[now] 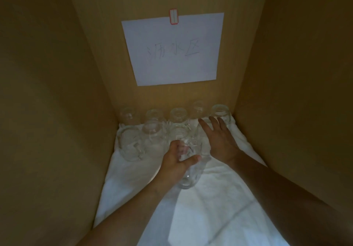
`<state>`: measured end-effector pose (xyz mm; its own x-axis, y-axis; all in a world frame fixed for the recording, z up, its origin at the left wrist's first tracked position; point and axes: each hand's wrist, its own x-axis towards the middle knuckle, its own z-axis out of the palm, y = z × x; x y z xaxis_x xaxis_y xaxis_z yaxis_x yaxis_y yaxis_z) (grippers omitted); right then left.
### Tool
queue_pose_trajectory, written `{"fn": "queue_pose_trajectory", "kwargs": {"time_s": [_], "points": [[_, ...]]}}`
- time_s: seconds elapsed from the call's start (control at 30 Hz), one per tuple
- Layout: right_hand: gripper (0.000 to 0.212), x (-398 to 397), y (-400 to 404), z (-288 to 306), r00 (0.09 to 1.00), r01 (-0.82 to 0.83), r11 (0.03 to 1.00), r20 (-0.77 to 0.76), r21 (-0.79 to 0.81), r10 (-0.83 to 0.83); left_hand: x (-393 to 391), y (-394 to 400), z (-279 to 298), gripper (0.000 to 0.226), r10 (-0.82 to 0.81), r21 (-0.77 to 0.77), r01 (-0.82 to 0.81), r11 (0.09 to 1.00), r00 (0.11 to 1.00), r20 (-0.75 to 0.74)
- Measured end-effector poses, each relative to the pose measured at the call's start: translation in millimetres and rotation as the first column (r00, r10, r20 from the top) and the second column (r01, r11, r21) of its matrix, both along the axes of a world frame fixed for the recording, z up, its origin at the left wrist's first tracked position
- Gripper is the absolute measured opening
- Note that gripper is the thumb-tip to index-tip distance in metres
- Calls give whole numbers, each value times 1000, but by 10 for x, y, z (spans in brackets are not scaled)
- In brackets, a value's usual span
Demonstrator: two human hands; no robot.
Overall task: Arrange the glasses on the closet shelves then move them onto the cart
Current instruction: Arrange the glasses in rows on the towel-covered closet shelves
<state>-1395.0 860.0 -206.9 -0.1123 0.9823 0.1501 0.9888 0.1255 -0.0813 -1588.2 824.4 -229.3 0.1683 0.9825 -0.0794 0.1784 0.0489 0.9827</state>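
While the left hand grips a clear drinking glass tilted above the white cloth lining the tan wooden closet shelf, the right hand hovers beside it with fingers spread and holding nothing. Other clear glasses stand upside down in two rows on the cloth near the back wall. A white paper sheet with handwritten characters is taped above them.
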Motion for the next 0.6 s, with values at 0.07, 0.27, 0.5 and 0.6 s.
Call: {"fn": "queue_pose_trajectory", "kwargs": {"time_s": [0.07,0.27,0.5,0.6], "points": [[107,30,-93,-37,997,49,998,-55,28,-47,16,-18,4,80,18,0,-18,1000,1000,-10],[91,62,-479,-226,956,181,979,-251,93,-153,35,-97,33,60,149,27,-148,989,988,-30],[50,-42,-785,-509,603,344,931,-788,118,-123,-17,-208,122,78,236,182,-199,963,948,-214],[52,-123,-946,-505,418,236,972,-903,-2,-103,48,-257,173,78,245,236,-200,951,953,-180]]}}
